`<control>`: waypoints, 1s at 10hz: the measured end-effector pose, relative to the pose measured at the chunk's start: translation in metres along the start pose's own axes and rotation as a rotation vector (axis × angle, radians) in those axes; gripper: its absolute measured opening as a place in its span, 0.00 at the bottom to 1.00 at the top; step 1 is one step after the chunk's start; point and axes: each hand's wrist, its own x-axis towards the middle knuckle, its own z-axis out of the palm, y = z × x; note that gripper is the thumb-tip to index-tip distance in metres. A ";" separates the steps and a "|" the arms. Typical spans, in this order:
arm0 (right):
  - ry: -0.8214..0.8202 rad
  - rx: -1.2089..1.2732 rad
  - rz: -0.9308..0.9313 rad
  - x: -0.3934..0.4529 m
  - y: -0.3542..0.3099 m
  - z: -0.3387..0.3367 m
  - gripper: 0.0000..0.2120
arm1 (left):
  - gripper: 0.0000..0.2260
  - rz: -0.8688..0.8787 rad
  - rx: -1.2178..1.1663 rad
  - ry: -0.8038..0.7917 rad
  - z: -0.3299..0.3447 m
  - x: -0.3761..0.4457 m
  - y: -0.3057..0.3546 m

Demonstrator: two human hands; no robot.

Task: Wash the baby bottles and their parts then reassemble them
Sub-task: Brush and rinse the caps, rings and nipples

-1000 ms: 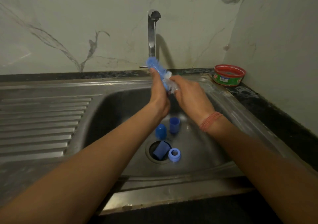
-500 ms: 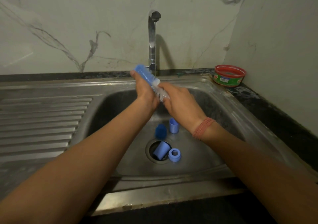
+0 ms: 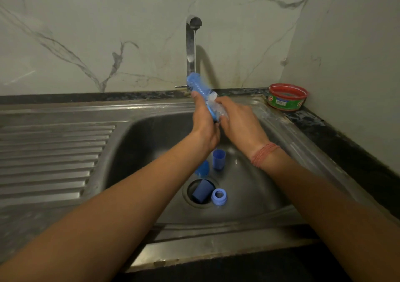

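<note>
A stainless-steel sink fills the view, its ribbed draining board on the left and a white marble-patterned wall behind. A slim chrome tap rises at the back, a thin stream of water falling from its spout.

Two bare forearms reach in from the bottom edge and meet over the basin, just in front of the tap. The left hand has its fingers curled round the handle of a blue bottle brush — the bristled blue head sticks up and to the left, above the fingers, with a tuft of white bristles lower down. The right hand, with a reddish thread band on its wrist, grips a clear part against the brush; what part it is cannot be told, as the fingers cover most of it.

The arms block part of the basin floor. Below the hands, a blue cap stands upright, and a rounded blue piece sits just beside it, half hidden by the left wrist. A darker blue cap lies tilted in the round drain, with a pale blue ring touching it at the drain's right rim.

On the dark, speckled table at the back right corner sits a round red-rimmed tub with a green label.
</note>
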 end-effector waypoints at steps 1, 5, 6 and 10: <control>-0.024 0.017 -0.039 -0.003 -0.009 0.007 0.17 | 0.31 -0.007 -0.036 0.030 -0.006 -0.001 0.017; -0.009 0.088 0.045 -0.003 -0.011 -0.005 0.16 | 0.34 0.060 -0.106 -0.050 -0.009 0.009 0.012; 0.016 0.087 0.077 -0.002 -0.007 -0.011 0.15 | 0.31 0.072 -0.029 -0.076 -0.002 0.006 0.003; -0.045 0.105 -0.017 -0.009 -0.020 0.004 0.19 | 0.31 0.130 -0.242 0.068 -0.031 0.021 0.048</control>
